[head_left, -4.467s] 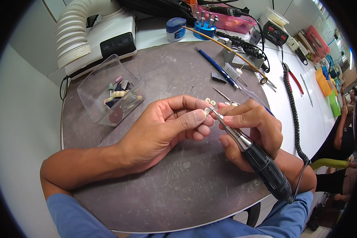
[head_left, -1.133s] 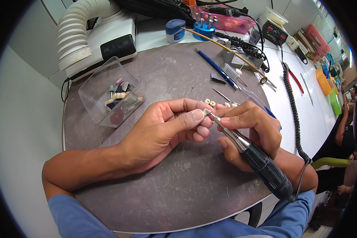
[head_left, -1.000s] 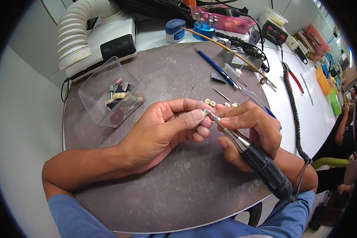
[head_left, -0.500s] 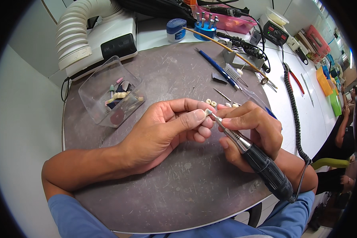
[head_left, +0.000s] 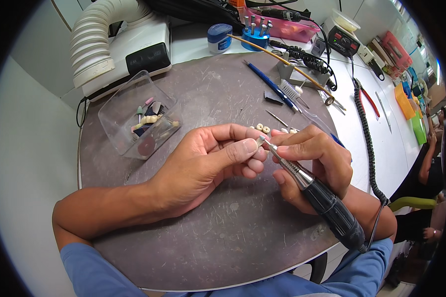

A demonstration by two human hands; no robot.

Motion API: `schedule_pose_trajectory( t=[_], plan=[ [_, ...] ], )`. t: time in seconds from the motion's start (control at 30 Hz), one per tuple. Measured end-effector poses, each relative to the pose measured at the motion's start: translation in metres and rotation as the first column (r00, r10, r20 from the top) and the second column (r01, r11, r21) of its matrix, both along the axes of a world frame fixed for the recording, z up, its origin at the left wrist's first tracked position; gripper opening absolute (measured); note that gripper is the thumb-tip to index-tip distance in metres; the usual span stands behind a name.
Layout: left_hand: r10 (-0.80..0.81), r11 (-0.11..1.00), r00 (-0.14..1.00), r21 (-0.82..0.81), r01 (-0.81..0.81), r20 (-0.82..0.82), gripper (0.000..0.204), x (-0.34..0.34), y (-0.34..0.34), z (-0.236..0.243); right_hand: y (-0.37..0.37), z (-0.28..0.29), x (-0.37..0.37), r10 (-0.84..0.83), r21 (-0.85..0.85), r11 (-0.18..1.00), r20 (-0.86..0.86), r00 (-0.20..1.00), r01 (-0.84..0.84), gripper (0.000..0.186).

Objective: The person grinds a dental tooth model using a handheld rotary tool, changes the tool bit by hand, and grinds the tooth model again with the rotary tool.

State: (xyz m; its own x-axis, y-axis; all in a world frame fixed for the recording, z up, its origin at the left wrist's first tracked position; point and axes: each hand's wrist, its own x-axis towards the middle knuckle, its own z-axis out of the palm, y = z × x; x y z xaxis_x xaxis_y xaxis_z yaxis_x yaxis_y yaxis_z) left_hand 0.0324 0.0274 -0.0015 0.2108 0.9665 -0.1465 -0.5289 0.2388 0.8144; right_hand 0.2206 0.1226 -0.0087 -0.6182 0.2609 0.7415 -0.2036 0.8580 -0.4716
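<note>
My left hand (head_left: 218, 153) pinches a small, pale dental crown (head_left: 259, 141) between thumb and forefinger, over the middle of the worktop. Most of the crown is covered by my fingertips. My right hand (head_left: 317, 161) is closed round a dental handpiece (head_left: 327, 205), black at the back and silver toward the front. Its small greenish-tipped bur meets the crown, or sits right at it; the exact contact is too small to tell. Just beyond my fingers, several cream tooth crowns (head_left: 263, 128) lie on the grey-brown board (head_left: 198, 257).
A clear plastic box (head_left: 116, 123) with crowns and grinding points stands at left, before a white extraction unit with a hose (head_left: 91, 49). Beyond my right hand lie a blue pen-like tool (head_left: 265, 79), a brush (head_left: 290, 91) and a stick (head_left: 282, 62). A coiled cord (head_left: 364, 133) runs down the right.
The crown has turned slightly between my left fingers, and the bur tip has shifted a little on it. Both hands otherwise keep their places.
</note>
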Motion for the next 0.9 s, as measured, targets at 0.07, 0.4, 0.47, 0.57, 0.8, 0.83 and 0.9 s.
schedule_pose_trajectory(
  t=[0.07, 0.4, 0.47, 0.57, 0.8, 0.83, 0.9],
  plan=[
    [-0.003, 1.000, 1.000, 0.004, 0.003, 0.000, 0.028, 0.0000, 0.0000, 0.0003, -0.0002, 0.0004, 0.0002, 0.000, 0.001, 1.000, 0.002, 1.000, 0.000, 0.029],
    [-0.002, 1.000, 1.000, -0.011, 0.002, 0.002, 0.027, 0.0004, 0.0004, 0.0013, 0.0001, 0.0008, 0.0007, -0.018, -0.009, 1.000, -0.004, 1.000, 0.018, 0.028],
    [-0.007, 1.000, 1.000, -0.006, 0.007, 0.004, 0.027, 0.0005, 0.0004, 0.0012, 0.0000, 0.0010, 0.0006, -0.019, -0.005, 1.000, -0.003, 1.000, 0.019, 0.028],
    [0.000, 1.000, 1.000, -0.018, 0.000, 0.005, 0.027, 0.0010, 0.0003, 0.0016, -0.0005, 0.0016, 0.0003, -0.010, -0.008, 1.000, 0.012, 1.000, 0.010, 0.029],
    [0.002, 1.000, 1.000, -0.009, -0.002, -0.004, 0.026, 0.0017, 0.0004, 0.0010, -0.0001, 0.0010, 0.0000, 0.022, 0.030, 0.999, 0.029, 0.999, -0.023, 0.026],
    [0.003, 1.000, 1.000, -0.012, -0.003, -0.005, 0.026, 0.0017, 0.0003, 0.0012, -0.0011, 0.0008, -0.0007, -0.014, -0.009, 1.000, 0.000, 1.000, 0.014, 0.029],
    [0.001, 1.000, 1.000, -0.013, -0.001, -0.006, 0.026, 0.0016, -0.0003, 0.0019, -0.0014, 0.0016, -0.0001, -0.009, -0.005, 1.000, 0.014, 1.000, 0.009, 0.029]
  ],
)
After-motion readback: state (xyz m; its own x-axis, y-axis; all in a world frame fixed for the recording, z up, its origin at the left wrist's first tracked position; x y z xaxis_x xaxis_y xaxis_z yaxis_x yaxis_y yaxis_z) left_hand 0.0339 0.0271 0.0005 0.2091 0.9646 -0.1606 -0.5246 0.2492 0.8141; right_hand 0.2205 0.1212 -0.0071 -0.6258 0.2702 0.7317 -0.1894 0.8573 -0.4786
